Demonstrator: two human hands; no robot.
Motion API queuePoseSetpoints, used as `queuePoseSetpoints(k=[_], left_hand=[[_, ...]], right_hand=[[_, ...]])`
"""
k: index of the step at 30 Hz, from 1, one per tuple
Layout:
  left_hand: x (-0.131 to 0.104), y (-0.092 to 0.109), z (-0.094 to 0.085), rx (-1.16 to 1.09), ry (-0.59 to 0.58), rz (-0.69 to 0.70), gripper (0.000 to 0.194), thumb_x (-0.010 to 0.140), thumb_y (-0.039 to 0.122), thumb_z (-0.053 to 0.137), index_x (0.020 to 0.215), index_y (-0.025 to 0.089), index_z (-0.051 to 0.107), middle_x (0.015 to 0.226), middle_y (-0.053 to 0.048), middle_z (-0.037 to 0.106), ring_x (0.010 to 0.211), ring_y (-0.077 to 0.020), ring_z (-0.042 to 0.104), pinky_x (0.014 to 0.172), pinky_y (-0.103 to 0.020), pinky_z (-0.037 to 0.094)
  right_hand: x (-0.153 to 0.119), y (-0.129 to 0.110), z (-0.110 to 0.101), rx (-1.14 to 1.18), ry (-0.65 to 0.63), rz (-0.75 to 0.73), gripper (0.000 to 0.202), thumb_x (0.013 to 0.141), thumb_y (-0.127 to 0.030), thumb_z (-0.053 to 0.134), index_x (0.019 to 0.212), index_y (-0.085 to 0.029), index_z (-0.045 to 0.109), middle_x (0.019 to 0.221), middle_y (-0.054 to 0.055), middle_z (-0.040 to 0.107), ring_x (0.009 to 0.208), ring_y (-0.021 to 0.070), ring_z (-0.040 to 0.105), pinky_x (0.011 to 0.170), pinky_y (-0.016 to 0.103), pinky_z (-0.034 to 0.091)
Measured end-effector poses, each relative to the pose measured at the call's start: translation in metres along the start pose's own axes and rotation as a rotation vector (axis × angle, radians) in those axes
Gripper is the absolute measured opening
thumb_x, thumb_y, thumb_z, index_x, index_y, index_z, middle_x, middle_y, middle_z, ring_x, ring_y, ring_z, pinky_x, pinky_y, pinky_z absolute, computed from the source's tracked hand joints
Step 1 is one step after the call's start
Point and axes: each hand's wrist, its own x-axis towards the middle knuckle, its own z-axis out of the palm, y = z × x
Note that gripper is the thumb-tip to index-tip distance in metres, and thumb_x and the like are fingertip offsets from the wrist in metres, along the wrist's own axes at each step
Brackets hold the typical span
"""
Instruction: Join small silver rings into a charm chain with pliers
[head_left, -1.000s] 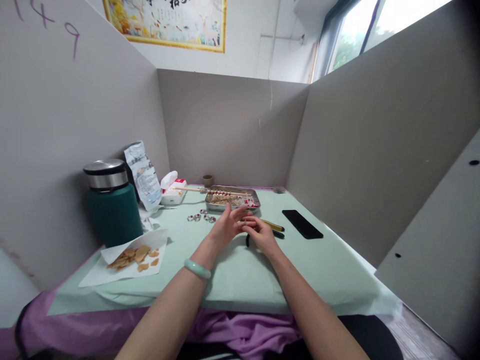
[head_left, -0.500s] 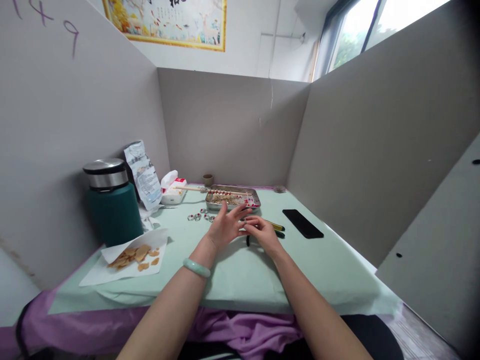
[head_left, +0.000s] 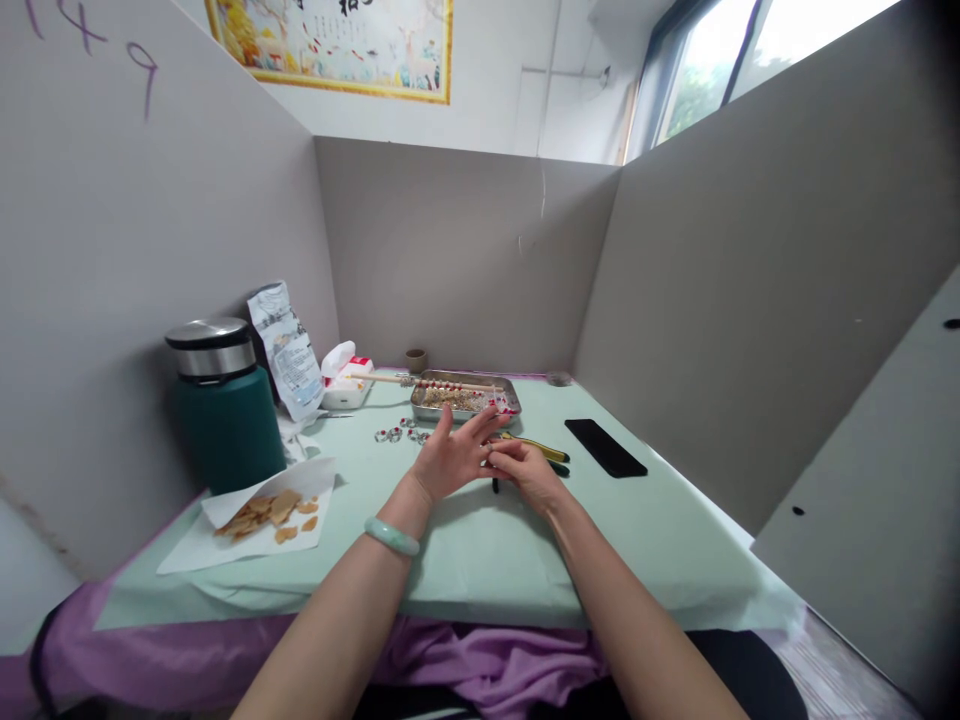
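My left hand (head_left: 444, 466) is held palm toward me above the table, its fingers spread. My right hand (head_left: 529, 474) pinches at one of the left fingers near its tip; whatever sits between the pinching fingertips is too small to make out. Pliers (head_left: 553, 453) with yellow and green handles lie just behind the right hand, partly covered. Left of the hands, several silvery rings with red beads (head_left: 395, 434) lie on the cloth. Behind the fingers stands a metal tray (head_left: 418, 411) of small gold and red pieces. A thin wooden stick (head_left: 382, 378) strung with red-beaded pieces rests across it.
A black phone (head_left: 606, 447) lies at the right. On the left stand a green flask (head_left: 229, 425), an upright packet (head_left: 285, 350) and a tissue pack (head_left: 347, 378). Chips (head_left: 270, 510) lie on white paper. Grey partitions (head_left: 465, 250) enclose the table.
My right hand's fingertips have shifted slightly along the left finger. The left hand has turned a little, its fingers still spread. More of the pliers shows.
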Motion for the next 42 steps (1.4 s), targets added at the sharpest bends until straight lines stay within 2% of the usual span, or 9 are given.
queuePoseSetpoints(k=[4, 8, 13, 19, 23, 27, 30, 35, 42], left_hand=[[0.0, -0.001, -0.001, -0.012, -0.02, 0.002, 0.07, 0.082, 0.069, 0.019, 0.13, 0.027, 0.047, 0.148, -0.007, 0.028, 0.126, -0.0354, 0.035, 0.092, -0.051, 0.036], [0.001, -0.003, -0.002, -0.036, -0.059, -0.042, 0.072, 0.082, 0.069, 0.017, 0.132, 0.026, 0.044, 0.146, -0.009, 0.031, 0.124, -0.0345, 0.039, 0.091, -0.047, 0.036], [0.002, -0.004, -0.002, -0.05, -0.068, -0.061, 0.073, 0.082, 0.069, 0.017, 0.133, 0.025, 0.044, 0.144, -0.01, 0.034, 0.124, -0.0338, 0.039, 0.09, -0.044, 0.037], [0.003, -0.005, -0.003, -0.074, -0.058, -0.047, 0.072, 0.08, 0.071, 0.02, 0.13, 0.024, 0.046, 0.143, -0.01, 0.036, 0.126, -0.0328, 0.037, 0.091, -0.042, 0.035], [0.003, -0.004, -0.003, -0.073, -0.052, -0.051, 0.073, 0.08, 0.071, 0.021, 0.13, 0.024, 0.046, 0.143, -0.01, 0.035, 0.128, -0.0331, 0.034, 0.095, -0.047, 0.032], [0.004, -0.003, -0.001, -0.073, -0.044, -0.03, 0.074, 0.08, 0.071, 0.02, 0.13, 0.024, 0.047, 0.143, -0.01, 0.035, 0.125, -0.0334, 0.037, 0.092, -0.047, 0.035], [0.004, -0.002, 0.001, -0.062, -0.041, -0.023, 0.073, 0.08, 0.071, 0.021, 0.129, 0.024, 0.048, 0.143, -0.01, 0.035, 0.124, -0.0328, 0.038, 0.091, -0.046, 0.036], [0.003, -0.001, 0.004, -0.053, -0.052, -0.019, 0.071, 0.082, 0.069, 0.018, 0.127, 0.025, 0.049, 0.144, -0.01, 0.034, 0.125, -0.033, 0.037, 0.091, -0.048, 0.036], [0.0, 0.001, 0.003, -0.053, -0.063, -0.016, 0.07, 0.081, 0.07, 0.018, 0.13, 0.028, 0.046, 0.145, -0.009, 0.033, 0.125, -0.0322, 0.038, 0.092, -0.048, 0.035]], right_hand=[[-0.002, -0.002, 0.002, -0.016, -0.016, 0.007, 0.026, 0.065, -0.039, 0.072, 0.076, -0.017, 0.066, 0.079, 0.002, 0.062, 0.076, 0.015, 0.056, 0.07, 0.028, 0.043], [-0.007, -0.004, 0.004, -0.129, -0.078, -0.004, 0.024, 0.065, -0.038, 0.07, 0.062, -0.016, 0.059, 0.061, -0.002, 0.053, 0.062, 0.0113, 0.048, 0.06, 0.026, 0.038], [-0.009, -0.006, 0.007, -0.156, -0.074, -0.031, 0.024, 0.066, -0.035, 0.068, 0.058, -0.017, 0.054, 0.057, -0.003, 0.047, 0.058, 0.0104, 0.043, 0.056, 0.025, 0.035], [-0.006, -0.006, 0.01, -0.072, -0.062, -0.042, 0.025, 0.064, -0.034, 0.069, 0.058, -0.017, 0.051, 0.059, -0.004, 0.048, 0.058, 0.0098, 0.045, 0.055, 0.023, 0.038], [-0.006, -0.009, 0.011, -0.05, -0.051, -0.073, 0.024, 0.064, -0.03, 0.07, 0.056, -0.017, 0.052, 0.064, -0.002, 0.052, 0.065, 0.0117, 0.05, 0.061, 0.025, 0.042], [-0.009, -0.016, 0.013, 0.009, -0.046, -0.069, 0.018, 0.064, -0.031, 0.072, 0.068, -0.018, 0.06, 0.073, 0.001, 0.059, 0.077, 0.0161, 0.056, 0.073, 0.032, 0.048], [-0.011, -0.02, 0.015, 0.034, -0.027, -0.06, 0.026, 0.062, -0.031, 0.074, 0.081, -0.019, 0.062, 0.078, 0.001, 0.06, 0.079, 0.0173, 0.058, 0.076, 0.037, 0.051], [-0.012, -0.02, 0.014, 0.033, 0.008, -0.067, 0.035, 0.061, -0.031, 0.075, 0.09, -0.02, 0.06, 0.079, 0.001, 0.059, 0.08, 0.0173, 0.058, 0.075, 0.037, 0.053], [-0.01, -0.016, 0.012, -0.031, -0.007, -0.055, 0.03, 0.064, -0.032, 0.071, 0.089, -0.02, 0.059, 0.081, 0.002, 0.06, 0.081, 0.0167, 0.058, 0.068, 0.03, 0.05]])
